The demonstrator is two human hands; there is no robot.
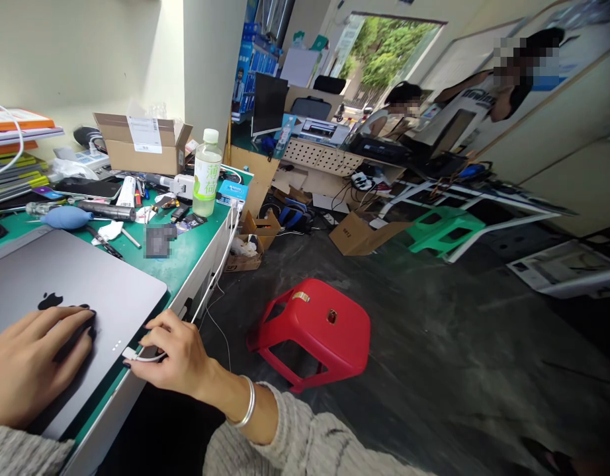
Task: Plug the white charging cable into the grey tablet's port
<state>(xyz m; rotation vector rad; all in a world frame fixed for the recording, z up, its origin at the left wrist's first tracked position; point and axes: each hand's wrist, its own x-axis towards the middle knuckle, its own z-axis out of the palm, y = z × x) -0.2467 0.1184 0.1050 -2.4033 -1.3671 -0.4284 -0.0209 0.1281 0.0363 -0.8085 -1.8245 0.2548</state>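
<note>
A green-matted workbench (186, 264) is crowded with tools. Nearest, a closed space-grey MacBook (111, 284) is laid flat at the bench edge, a dark Apple logo showing on its lid. The lid is touched by the left hand (37, 363), its fingers resting together. A white cable plug (130, 354) is pinched by the right hand (173, 357) at the laptop's side edge; whether it is inserted cannot be told. Beyond, a plastic drink bottle (207, 175) and a cardboard box (141, 149) are seen on the bench, and a red plastic stool (309, 330) on the floor.
</note>
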